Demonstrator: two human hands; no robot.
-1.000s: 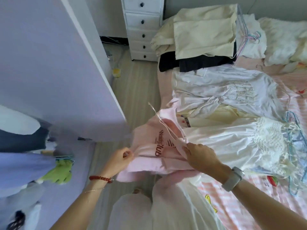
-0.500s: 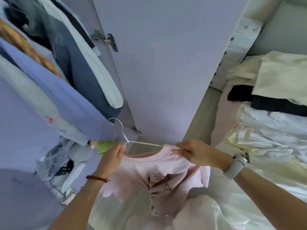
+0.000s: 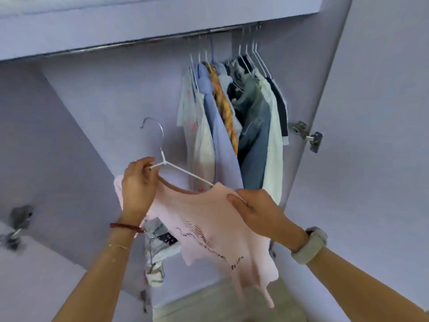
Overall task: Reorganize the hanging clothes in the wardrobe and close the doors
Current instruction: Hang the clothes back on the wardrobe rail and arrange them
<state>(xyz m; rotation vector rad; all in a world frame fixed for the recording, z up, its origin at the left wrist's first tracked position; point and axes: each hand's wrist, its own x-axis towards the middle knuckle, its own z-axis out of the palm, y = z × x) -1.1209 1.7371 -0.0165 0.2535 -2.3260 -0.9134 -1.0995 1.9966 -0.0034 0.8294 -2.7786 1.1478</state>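
Note:
A pale pink T-shirt (image 3: pixel 209 228) with dark print hangs on a white wire hanger (image 3: pixel 167 162) in front of the open wardrobe. My left hand (image 3: pixel 138 187) grips the hanger's left arm together with the shirt's left shoulder. My right hand (image 3: pixel 255 210) pinches the shirt's right shoulder over the hanger's other end. The hanger's hook points up, well below the metal rail (image 3: pixel 139 44). Several garments (image 3: pixel 232 126) hang bunched at the rail's right end.
The right wardrobe door (image 3: pixel 371 135) stands open with a metal hinge (image 3: pixel 306 135) on it. The left door (image 3: pixel 34 263) juts in at the lower left. A patterned cloth (image 3: pixel 157 252) hangs low behind the shirt. The rail's left stretch carries no hangers.
The view swung from the bed up into the wardrobe. Both hands lifted the pink shirt on its hanger higher, from waist level toward the rail.

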